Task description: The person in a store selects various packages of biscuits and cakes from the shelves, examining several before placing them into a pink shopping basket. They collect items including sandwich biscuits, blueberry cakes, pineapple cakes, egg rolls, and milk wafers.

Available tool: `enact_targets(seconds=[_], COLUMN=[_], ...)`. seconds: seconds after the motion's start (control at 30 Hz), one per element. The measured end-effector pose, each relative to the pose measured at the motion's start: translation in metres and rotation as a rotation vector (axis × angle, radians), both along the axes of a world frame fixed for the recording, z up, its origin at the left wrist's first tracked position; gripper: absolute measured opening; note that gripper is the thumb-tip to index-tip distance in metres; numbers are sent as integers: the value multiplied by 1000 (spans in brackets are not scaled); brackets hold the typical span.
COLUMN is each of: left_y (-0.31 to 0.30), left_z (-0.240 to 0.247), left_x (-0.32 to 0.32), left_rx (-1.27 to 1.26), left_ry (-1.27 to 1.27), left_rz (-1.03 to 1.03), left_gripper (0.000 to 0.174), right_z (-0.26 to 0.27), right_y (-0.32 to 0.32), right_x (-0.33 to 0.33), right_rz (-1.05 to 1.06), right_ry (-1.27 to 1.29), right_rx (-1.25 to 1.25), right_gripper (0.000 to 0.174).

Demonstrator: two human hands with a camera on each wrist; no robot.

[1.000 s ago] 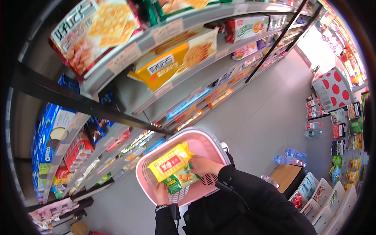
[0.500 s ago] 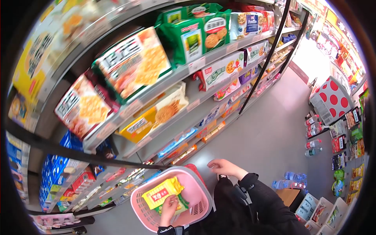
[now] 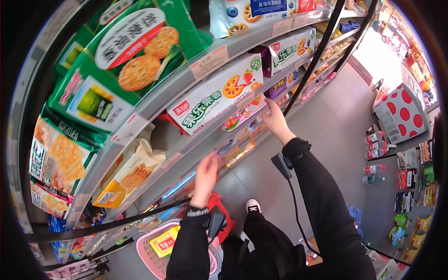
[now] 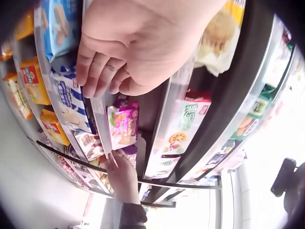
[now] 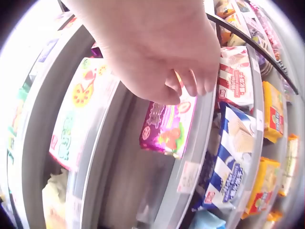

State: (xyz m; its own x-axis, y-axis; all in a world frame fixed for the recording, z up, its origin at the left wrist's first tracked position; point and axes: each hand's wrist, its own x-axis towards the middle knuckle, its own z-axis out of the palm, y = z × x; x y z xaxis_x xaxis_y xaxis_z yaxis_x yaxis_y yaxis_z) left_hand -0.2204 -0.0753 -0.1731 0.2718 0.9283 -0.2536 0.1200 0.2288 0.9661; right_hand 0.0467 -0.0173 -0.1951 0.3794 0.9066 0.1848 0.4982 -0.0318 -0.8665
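My right hand [image 3: 276,122] reaches the lower shelf and grips the far end of a pink-purple snack packet [image 5: 164,129] with fruit pictures. In the right wrist view its thumb and fingers lie on either side of that end. The packet lies on the shelf beneath a row of white biscuit boxes [image 3: 214,95]. My left hand [image 3: 206,175] is held in front of the same shelves, nearer me, fingers loosely extended and holding nothing. In the left wrist view its palm [image 4: 138,43] shows beside a blue-striped wafer bag [image 4: 71,100].
A pink basket [image 3: 143,252] with a yellow packet [image 3: 164,241] in it stands on the floor, partly behind my left arm. Black shelf posts [image 3: 312,60] divide the rack. Large green cracker bags [image 3: 116,65] fill the upper shelf. Bottles [image 3: 373,169] stand across the aisle.
Both hands have left the basket and its packets. The right hand has gone forward to the lower shelf and taken hold of the pink-purple packet; the left has risen toward the shelves.
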Motion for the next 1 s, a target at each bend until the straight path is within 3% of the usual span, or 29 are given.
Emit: enact_targets(seconds=[0.07,0.2,0.27,0.4,0.5,0.57,0.63,0.7,0.83,1.0], left_y=[30,69,86,87,86,85,79,65,-7,-141], left_z=[-14,-22,-61,-37,-36,-34,-26,-18,-19,-21], left_x=[29,67,73,81,88,86,77,60,26,-55], left_rx=[16,84,132,112,181,340,336,357,368,156], left_ry=[-14,102,-72,-15,54,172,213,130,92,267], left_rz=[119,154,128,45,144,245,245,110,267,286], left_gripper=[39,42,37,39,29,27,27,26,36,43], right_z=[-4,-22,-19,-17,-5,-4,10,25,36,53], right_y=[18,39,42,46,46,41,28,1,-77,-179], right_x=[8,20,22,19,15,11,6,1,-29,-85], right_rz=[-40,5,95,22,68,51,35,63,188,412], right_ry=[-141,-86,-38,-154,-107,-142,-167,-180,-176,-139], right_rx=[63,45,-105,-99,-186,-99,24,34,-1,-212], right_gripper=[48,52,53,50,48,47,46,46,44,38])
